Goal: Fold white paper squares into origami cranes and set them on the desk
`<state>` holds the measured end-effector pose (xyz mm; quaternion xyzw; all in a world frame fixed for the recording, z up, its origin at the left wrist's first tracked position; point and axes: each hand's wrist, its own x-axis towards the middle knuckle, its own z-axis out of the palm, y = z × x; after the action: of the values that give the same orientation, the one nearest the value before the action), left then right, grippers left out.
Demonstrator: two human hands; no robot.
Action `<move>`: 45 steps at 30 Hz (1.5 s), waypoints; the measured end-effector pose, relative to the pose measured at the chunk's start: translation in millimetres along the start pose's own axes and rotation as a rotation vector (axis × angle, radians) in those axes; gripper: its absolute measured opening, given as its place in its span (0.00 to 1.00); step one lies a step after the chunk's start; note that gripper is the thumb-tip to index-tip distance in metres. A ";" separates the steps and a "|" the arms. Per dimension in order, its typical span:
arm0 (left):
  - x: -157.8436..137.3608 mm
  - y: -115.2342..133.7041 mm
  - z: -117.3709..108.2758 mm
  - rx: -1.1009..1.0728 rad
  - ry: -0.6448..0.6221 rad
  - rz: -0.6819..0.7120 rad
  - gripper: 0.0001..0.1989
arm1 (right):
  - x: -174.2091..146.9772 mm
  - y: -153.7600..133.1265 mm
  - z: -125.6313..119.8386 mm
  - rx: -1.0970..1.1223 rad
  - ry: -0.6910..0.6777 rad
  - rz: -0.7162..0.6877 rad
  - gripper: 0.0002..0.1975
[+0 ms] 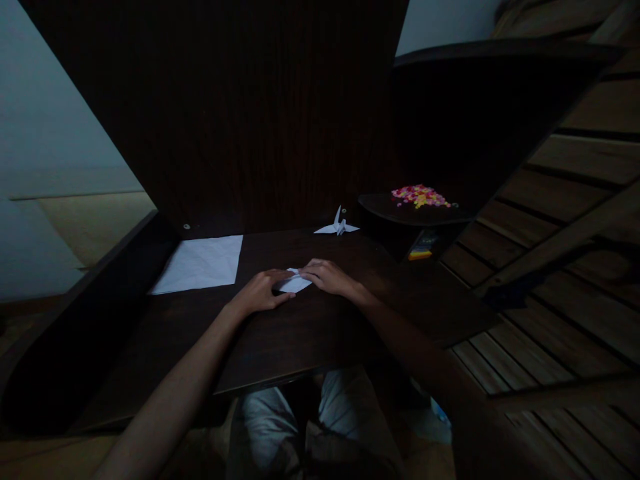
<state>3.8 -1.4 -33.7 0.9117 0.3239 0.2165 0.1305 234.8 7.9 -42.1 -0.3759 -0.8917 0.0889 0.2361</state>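
Observation:
A small piece of folded white paper (295,285) lies on the dark desk between my two hands. My left hand (261,291) holds its left side, fingers over the far edge and thumb along the near edge. On the right side, the bent fingers of my right hand (325,275) press and grip the far part of the folded paper. My fingers hide part of the folds. Farther back, by the desk's rear panel, a finished white paper crane (339,225) stands with its wings spread.
White paper sheets (203,263) lie flat at the desk's left rear. A small raised shelf (383,208) at the right bears a heap of pink, red and yellow small pieces (420,195). Under it sits a yellow-edged item (420,254). A raised side panel (100,293) bounds the desk's left.

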 end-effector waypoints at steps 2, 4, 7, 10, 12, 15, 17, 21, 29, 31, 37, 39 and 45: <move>0.2 1.3 -0.5 0.008 -0.004 -0.004 0.26 | -0.1 -0.2 0.1 -0.010 0.017 -0.001 0.12; 0.2 1.7 -0.7 0.019 -0.009 -0.009 0.27 | 0.0 -0.5 0.2 -0.015 0.030 0.005 0.12; 0.0 0.5 0.2 0.030 -0.012 -0.027 0.30 | 0.6 -0.9 0.5 -0.023 0.044 0.030 0.12; -0.1 -1.8 2.2 0.015 0.002 -0.039 0.31 | 1.0 -1.2 1.0 -0.019 0.063 0.036 0.13; 0.2 -2.9 3.4 -0.007 0.014 -0.039 0.29 | 0.9 -1.7 1.1 -0.004 0.077 0.035 0.13; 1.5 -2.2 3.8 -0.049 0.036 -0.046 0.23 | 0.6 -3.2 0.1 0.041 0.086 0.043 0.13; 2.5 -0.2 2.8 -0.080 0.056 -0.060 0.19 | 0.4 -4.4 -1.3 0.080 0.086 0.054 0.13; 4.0 2.8 -1.1 -0.141 0.107 -0.113 0.18 | -0.5 -5.6 -5.5 0.173 0.088 0.095 0.17; 6.6 -11.5 -3.8 -0.520 0.279 -0.471 0.25 | -1.0 -3.5 -12.8 0.437 0.526 0.184 0.21; 7.4 -12.9 -3.3 -0.685 0.279 -0.565 0.27 | 1.2 -2.8 -10.7 0.543 0.598 0.219 0.27; 10.7 -1.7 -3.1 -1.092 0.237 -0.697 0.28 | 9.2 2.3 2.1 0.830 0.517 0.424 0.37; 11.6 2.5 -3.1 -1.169 0.237 -0.696 0.27 | 10.5 2.2 5.1 0.927 0.374 0.451 0.30; 10.4 4.2 0.8 -1.253 0.142 -0.623 0.25 | 11.7 -8.3 10.1 1.035 0.195 0.509 0.22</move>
<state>13.6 2.0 -29.6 0.5135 0.3920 0.3737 0.6656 217.5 10.6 -44.0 -0.4205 -0.5879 0.5319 0.4412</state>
